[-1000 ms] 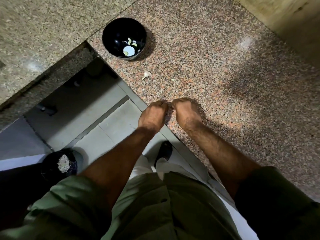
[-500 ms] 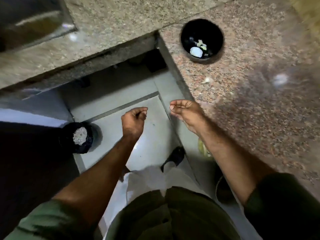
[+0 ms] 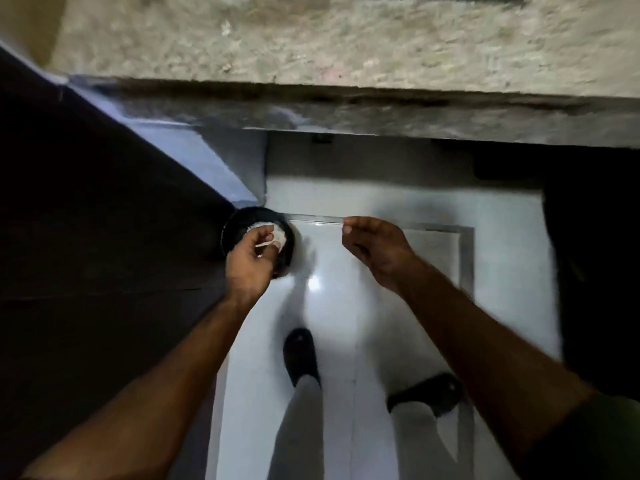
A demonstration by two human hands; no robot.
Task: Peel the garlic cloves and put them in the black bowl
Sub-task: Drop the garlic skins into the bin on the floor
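Two hands over the floor bin (image 3: pixel 235 233): left hand (image 3: pixel 251 261) pinches papery peel (image 3: pixel 273 241) above it, right hand (image 3: pixel 372 245) beside it looks loosely curled, black bowl out of view, so progress unclear.

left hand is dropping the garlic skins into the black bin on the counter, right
Not quite. The left hand does hold pale garlic skins over the black bin, but the head view shows that bin standing on the floor below the counter, not on it.

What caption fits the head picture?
Left hand holds garlic peel over the floor bin; right hand waits beside.
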